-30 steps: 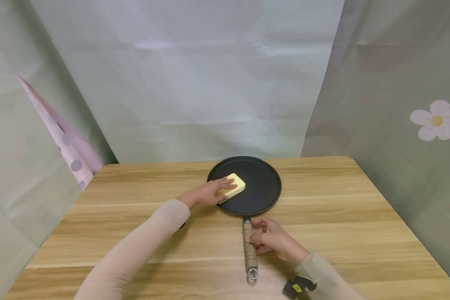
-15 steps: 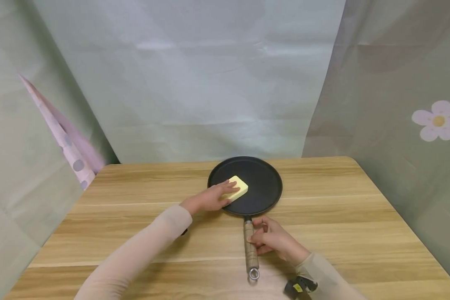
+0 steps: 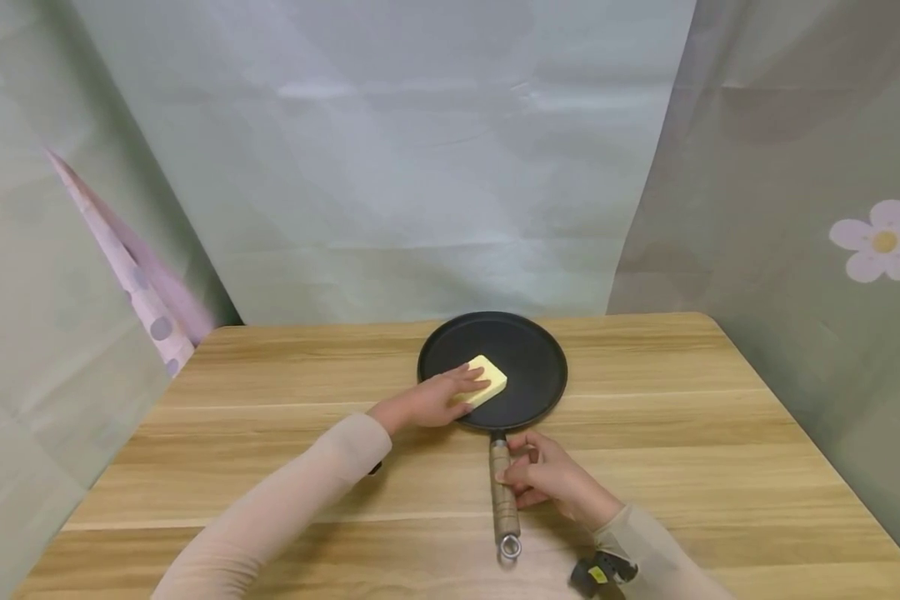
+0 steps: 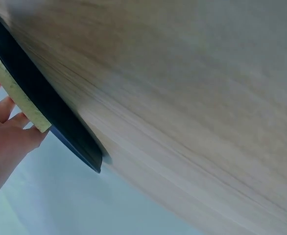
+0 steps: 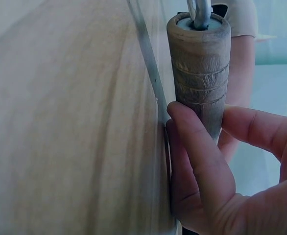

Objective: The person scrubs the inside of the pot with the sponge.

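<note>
A flat black crepe pan point(image 3: 536, 367) with a low rim lies on the table, its wooden handle point(image 3: 503, 500) pointing towards me. On the left part of its cooking surface is a pale yellow sponge point(image 3: 492, 382). My left hand point(image 3: 435, 398) holds the sponge from above, fingers spread over the top and thumb at the near side. From the left wrist, the sponge point(image 4: 20, 98) shows flat against the pan point(image 4: 60, 112). My right hand point(image 3: 551, 479) pinches the handle point(image 5: 202, 73) between thumb and fingers, below the metal hanging ring point(image 5: 200, 12) in the right wrist view.
The wooden table point(image 3: 682, 433) carries the pan near its back edge. Pale green cloth point(image 3: 435, 192) hangs behind and on both sides, with a flower print point(image 3: 884, 242) at the right. A black strapped device point(image 3: 600, 573) sits at my right wrist.
My left hand has slid the sponge a little rightwards and nearer to me across the pan. My right hand keeps its grip on the handle, and the pan stays in place.
</note>
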